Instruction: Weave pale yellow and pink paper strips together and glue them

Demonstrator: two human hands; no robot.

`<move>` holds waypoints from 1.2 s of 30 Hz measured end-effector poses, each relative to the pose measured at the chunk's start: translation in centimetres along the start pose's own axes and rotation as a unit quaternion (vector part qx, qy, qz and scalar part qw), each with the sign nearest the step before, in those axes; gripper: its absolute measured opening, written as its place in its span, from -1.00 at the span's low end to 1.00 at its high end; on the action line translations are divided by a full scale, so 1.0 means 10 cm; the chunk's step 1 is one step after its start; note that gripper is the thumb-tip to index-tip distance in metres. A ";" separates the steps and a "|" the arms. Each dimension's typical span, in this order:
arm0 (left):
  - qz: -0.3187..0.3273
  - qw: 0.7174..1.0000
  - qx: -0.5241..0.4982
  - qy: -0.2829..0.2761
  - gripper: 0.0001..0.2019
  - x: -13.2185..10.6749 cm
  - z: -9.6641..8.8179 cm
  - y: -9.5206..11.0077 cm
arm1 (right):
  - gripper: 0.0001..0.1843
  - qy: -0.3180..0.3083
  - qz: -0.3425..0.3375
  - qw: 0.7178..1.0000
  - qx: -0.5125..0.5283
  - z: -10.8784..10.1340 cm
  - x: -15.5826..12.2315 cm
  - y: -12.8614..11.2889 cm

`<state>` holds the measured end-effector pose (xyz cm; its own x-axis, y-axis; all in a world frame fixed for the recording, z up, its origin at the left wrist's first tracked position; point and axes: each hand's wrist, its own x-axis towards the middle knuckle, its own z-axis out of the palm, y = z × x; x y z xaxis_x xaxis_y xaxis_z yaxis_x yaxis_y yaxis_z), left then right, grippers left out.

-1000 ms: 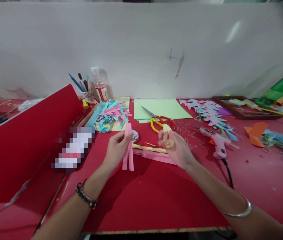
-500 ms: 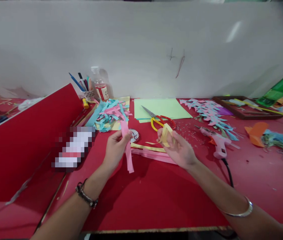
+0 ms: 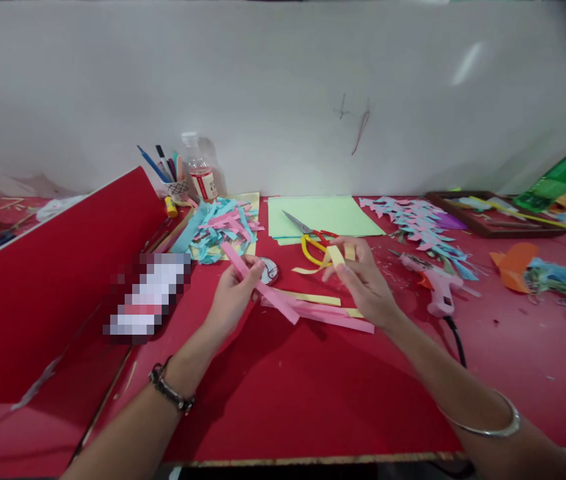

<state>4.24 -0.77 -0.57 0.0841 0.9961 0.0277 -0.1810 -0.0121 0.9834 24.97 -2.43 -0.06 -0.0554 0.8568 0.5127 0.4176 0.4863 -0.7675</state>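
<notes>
My left hand [image 3: 237, 288] is closed around a pink paper strip [image 3: 280, 303], which slants down to the right across the fingers. In my right hand [image 3: 365, 283] a yellow paper strip [image 3: 335, 257] is pinched, bent into a loop, with one end trailing left. Below and between the hands, more pink strips [image 3: 335, 319] and a flat yellow strip [image 3: 313, 298] lie on the red table [image 3: 283, 400]. Scissors [image 3: 313, 240] with red and yellow handles rest just beyond my right hand, which partly hides them. A round white disc [image 3: 269, 271] sits behind my left fingers.
A pile of blue and pink paper scraps [image 3: 225, 227] lies at the back left, near a bottle [image 3: 201, 173]. Green paper sheets [image 3: 323, 217] are at the back. A pink glue gun [image 3: 437, 287] with a cord lies right. A red board [image 3: 63, 287] stands left.
The pink strip in my left hand has swung from nearly upright to a slant. My right hand has moved slightly right and turned, its yellow strip with it.
</notes>
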 end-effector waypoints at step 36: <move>0.079 0.988 0.103 -0.084 -0.76 -0.01 0.02 -0.03 | -0.74 0.168 -0.096 0.940 -0.283 -0.08 0.00 -0.02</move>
<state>4.46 -0.88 -0.87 0.2357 0.9519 0.1960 -0.0035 -0.2008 0.9796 25.60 -2.67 0.43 0.0719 0.6141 0.7860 0.8494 0.3754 -0.3709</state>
